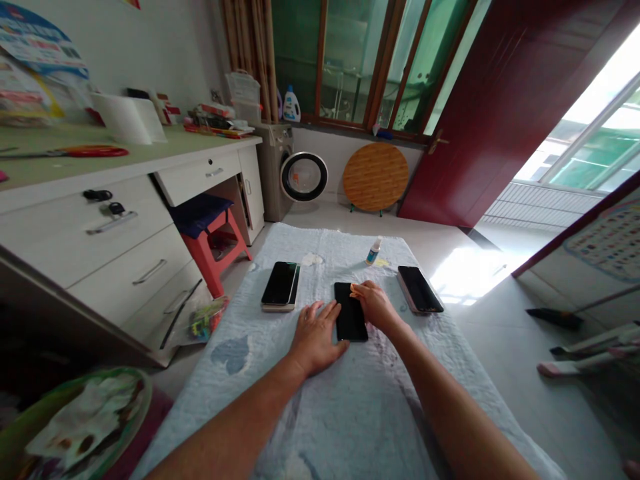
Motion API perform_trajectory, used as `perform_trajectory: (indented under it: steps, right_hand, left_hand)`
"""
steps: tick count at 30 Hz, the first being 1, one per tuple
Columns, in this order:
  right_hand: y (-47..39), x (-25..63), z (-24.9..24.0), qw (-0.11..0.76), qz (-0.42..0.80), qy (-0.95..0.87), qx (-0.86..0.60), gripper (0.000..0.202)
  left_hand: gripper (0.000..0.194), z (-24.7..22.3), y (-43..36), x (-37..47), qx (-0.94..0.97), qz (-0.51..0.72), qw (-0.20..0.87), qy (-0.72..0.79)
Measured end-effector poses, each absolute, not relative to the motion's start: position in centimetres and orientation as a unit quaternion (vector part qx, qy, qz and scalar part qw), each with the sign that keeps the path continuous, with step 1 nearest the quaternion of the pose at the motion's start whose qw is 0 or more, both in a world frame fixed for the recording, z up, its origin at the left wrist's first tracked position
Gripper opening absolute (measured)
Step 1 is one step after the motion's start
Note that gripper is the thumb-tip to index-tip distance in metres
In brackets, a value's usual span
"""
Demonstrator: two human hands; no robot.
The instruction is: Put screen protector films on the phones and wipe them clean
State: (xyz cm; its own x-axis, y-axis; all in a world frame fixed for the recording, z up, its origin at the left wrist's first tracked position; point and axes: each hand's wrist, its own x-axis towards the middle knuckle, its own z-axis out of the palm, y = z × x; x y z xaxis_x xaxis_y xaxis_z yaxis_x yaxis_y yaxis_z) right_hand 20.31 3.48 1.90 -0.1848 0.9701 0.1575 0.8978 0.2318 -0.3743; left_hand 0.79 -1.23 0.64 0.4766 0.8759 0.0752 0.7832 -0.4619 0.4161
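Note:
A black smartphone [351, 321] lies face up on the cloth-covered table, between my two hands. My left hand [316, 335] rests flat with its fingers spread, its fingertips and thumb against the phone's left side. In my right hand [375, 303] is a small orange cloth [355, 291], pressed onto the top of the phone's screen. To the left lies a stack of phones [281, 283], a dark screen on top. Another stack of phones [420, 290] lies to the right. A small spray bottle [373, 251] with a blue label stands beyond my right hand.
The light blue cloth [300, 400] covers the table. A desk [130, 227] with drawers runs along the left, a red stool [213, 247] under it. A waste bin [143, 400] stands at the lower left. Behind are a washing machine [275, 167] and a round wooden tabletop [376, 177].

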Motion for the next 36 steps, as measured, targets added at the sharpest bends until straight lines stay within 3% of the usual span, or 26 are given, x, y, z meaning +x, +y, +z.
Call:
perform_trajectory:
  steps: [10,24,29,36]
  right_hand:
    - [-1.2,20.4,3.2,0.177,0.143,-0.742,-0.631,0.020]
    - [-7.3,20.1,3.4,0.229,0.200,-0.756,-0.580,0.027]
    - [-6.8,18.9,3.3,0.203,0.170,-0.766,-0.586,0.023]
    - [-5.6,16.6,2.8,0.135,0.113,-0.797,-0.578,0.018]
  left_hand:
    - [0.078,0.7,-0.6,0.1,0.853,0.127,0.171,0.476]
    - [0.072,0.5,-0.4,0.2,0.857,0.137,0.148,0.475]
    - [0.048,0.3,0.2,0.1,0.861,0.125,0.147,0.471]
    - [0.050,0.2,0.1,0.1,0.860,0.126,0.145,0.473]
